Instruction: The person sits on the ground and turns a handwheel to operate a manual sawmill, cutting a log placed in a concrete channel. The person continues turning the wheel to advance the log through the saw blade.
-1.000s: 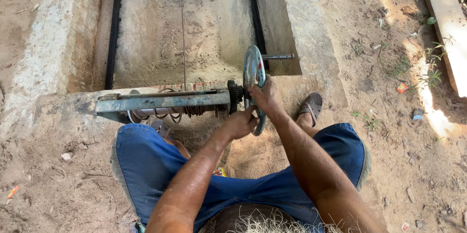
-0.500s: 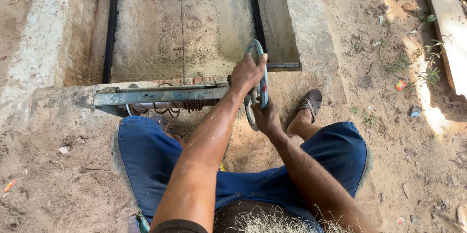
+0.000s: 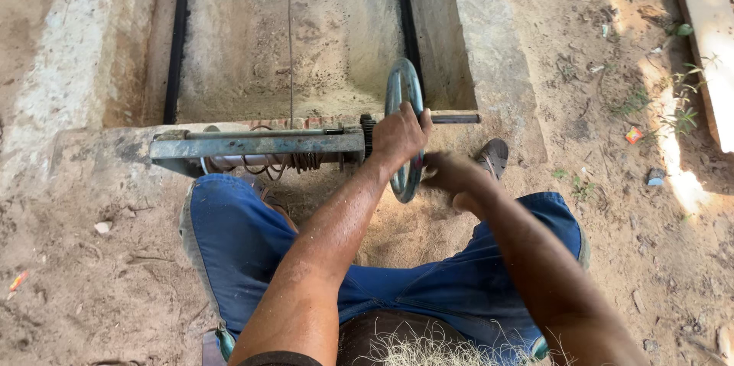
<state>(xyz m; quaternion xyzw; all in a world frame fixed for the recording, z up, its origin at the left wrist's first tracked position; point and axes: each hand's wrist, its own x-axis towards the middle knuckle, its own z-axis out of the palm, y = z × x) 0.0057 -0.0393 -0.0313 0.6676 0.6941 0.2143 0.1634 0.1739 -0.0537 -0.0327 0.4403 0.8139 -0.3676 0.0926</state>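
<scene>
At the handwheel [image 3: 404, 129], my left hand [image 3: 397, 137] clamps the rim while my right hand [image 3: 451, 175] (blurred, grip unclear) should regrip lower, keeping the turn even.

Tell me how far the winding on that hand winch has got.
Done: some cable coils already sit on the drum under the metal frame. In hand: the left hand grips the wheel rim, the right hand is at its lower edge. Left: a line runs on down the concrete trough; its length is not visible.
</scene>
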